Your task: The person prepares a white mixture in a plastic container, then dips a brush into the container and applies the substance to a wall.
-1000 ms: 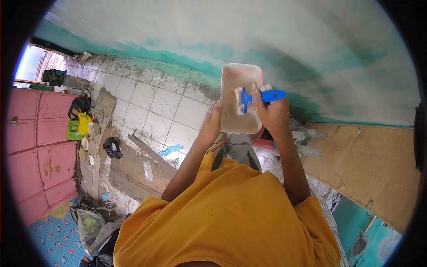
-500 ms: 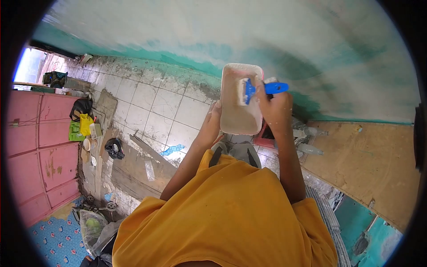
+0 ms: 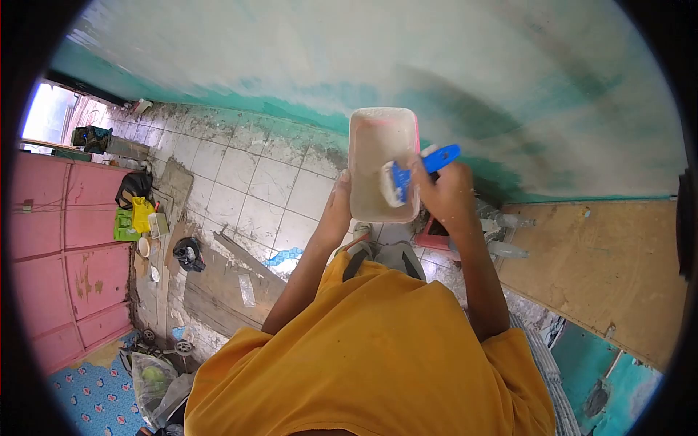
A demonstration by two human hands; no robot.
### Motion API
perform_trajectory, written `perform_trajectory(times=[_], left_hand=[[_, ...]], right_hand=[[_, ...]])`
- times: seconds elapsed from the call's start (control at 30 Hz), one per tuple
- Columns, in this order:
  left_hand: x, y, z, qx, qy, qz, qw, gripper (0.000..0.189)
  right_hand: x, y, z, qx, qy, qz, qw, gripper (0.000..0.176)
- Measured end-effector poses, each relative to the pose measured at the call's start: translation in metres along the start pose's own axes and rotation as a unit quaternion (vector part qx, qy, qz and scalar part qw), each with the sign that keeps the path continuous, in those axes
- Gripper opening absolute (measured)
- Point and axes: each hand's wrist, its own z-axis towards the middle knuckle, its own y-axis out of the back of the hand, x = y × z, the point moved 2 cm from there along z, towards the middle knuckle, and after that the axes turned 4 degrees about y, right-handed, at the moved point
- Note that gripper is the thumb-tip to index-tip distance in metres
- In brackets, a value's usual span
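My left hand (image 3: 338, 203) grips the left side of a rectangular plastic tub (image 3: 363, 120) with a pink outer edge, its fingers partly hidden behind the wall. A pale coating covers the tub's inside. My right hand (image 3: 445, 190) is closed around a wide paintbrush (image 3: 400, 182) with a blue handle and whitish bristles. The brush head is over the near right part of the tub, tilted, and its bristles seem to touch the coated inside. White specks dot my right hand and forearm.
Ahead rises a wall (image 3: 291, 65), whitish over turquoise. Plastic bottles (image 3: 507, 249) lie at right beside a brown board (image 3: 596, 269). Wooden planks (image 3: 218, 287), a black bag (image 3: 188, 254) and a yellow bag (image 3: 142, 214) are on the tiled floor at left, near pink panels (image 3: 94, 240).
The brush has moved toward me inside the tub and its head has tilted. Both hands and the tub have shifted slightly left in view.
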Motion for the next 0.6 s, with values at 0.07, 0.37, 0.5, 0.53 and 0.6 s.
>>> perform_trajectory(times=[0.07, 0.37, 0.5, 0.53, 0.6], left_hand=[[0.006, 0.002, 0.001, 0.010, -0.018, 0.064, 0.998, 0.069], [0.010, 0.008, 0.003, 0.021, -0.023, 0.029, 0.999, 0.068], [-0.005, -0.006, -0.004, 0.007, -0.026, 0.081, 0.996, 0.067], [-0.001, -0.005, -0.002, 0.005, -0.030, 0.052, 0.998, 0.067], [0.002, -0.004, 0.001, 0.003, -0.036, 0.024, 0.999, 0.067]], right_hand=[[-0.002, 0.004, 0.004, -0.023, -0.025, -0.009, 0.999, 0.031], [0.004, 0.010, 0.004, -0.009, -0.015, 0.002, 1.000, 0.020], [0.013, 0.002, 0.009, -0.097, 0.026, -0.044, 0.994, 0.026], [0.017, -0.001, 0.006, -0.092, 0.010, -0.034, 0.995, 0.026], [0.014, 0.002, -0.005, -0.080, 0.010, -0.041, 0.996, 0.026]])
